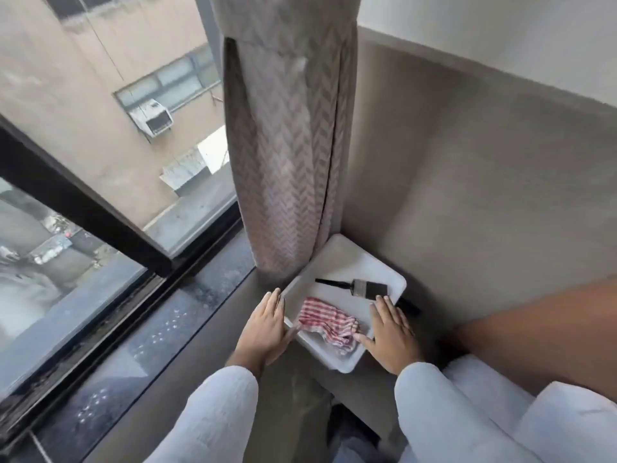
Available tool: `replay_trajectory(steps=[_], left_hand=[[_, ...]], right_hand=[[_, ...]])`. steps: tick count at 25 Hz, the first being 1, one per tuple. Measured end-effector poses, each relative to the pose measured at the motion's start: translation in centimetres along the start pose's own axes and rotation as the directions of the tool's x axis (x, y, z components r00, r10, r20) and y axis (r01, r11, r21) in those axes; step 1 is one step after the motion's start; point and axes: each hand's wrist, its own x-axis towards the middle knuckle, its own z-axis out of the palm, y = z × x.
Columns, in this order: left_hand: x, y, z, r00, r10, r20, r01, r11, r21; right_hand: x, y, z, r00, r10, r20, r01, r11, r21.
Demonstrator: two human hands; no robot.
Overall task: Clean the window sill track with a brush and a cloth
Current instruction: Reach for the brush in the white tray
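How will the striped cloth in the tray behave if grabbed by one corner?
The red-and-white cloth lies crumpled in soft folds, so it is probably floppy and will drape. It looks thin, so likely light. It sits loose in the white tray, so it should lift free.

A single head-worn wide-angle view looks steeply down and forward, close over both hands at lower centre. The window (100, 182) fills the left of the frame, the wall (484, 162) the right.
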Motion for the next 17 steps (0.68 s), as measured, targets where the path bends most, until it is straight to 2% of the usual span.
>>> replay_trajectory(steps=[1,3,5,8,10,12,15,17], left_hand=[[0.3,0.2,1.0,0.999,-0.022,0.049,0.021,1.0,0.013],[0.9,0.1,2.5,0.997,-0.053,0.063,0.052,0.998,0.019],[2.3,0.6,2.8,1.0,0.016,-0.008,-0.016,0.998,0.064],[7.4,2.7,1.5,0.98,0.195,-0.039,-0.192,0.98,0.059],[11.8,4.6,0.6,0.965,0.262,-0.032,-0.26,0.964,0.046],[15.1,6.7,0.1,0.964,0.266,0.017,-0.267,0.962,0.066],[17.5,8.2,0.4,0.961,0.251,0.113,-0.27,0.939,0.212],[18.1,8.0,0.8,0.967,0.204,0.151,-0.234,0.946,0.223]], right_hand=[[0.2,0.7,1.0,1.0,0.012,0.016,-0.012,1.0,-0.009],[0.5,1.7,2.6,0.999,0.035,0.038,-0.035,0.999,-0.006],[0.5,2.1,3.6,0.999,0.027,0.029,-0.027,1.0,0.001],[0.6,2.6,4.2,0.999,-0.026,-0.035,0.027,0.999,0.023],[0.7,3.3,5.0,0.998,-0.049,-0.036,0.049,0.999,0.0],[0.8,3.7,5.5,0.998,-0.061,-0.025,0.061,0.998,-0.012],[0.9,4.1,6.0,0.997,-0.072,-0.038,0.072,0.997,-0.01],[0.9,4.2,6.1,0.997,-0.073,-0.031,0.072,0.997,-0.012]])
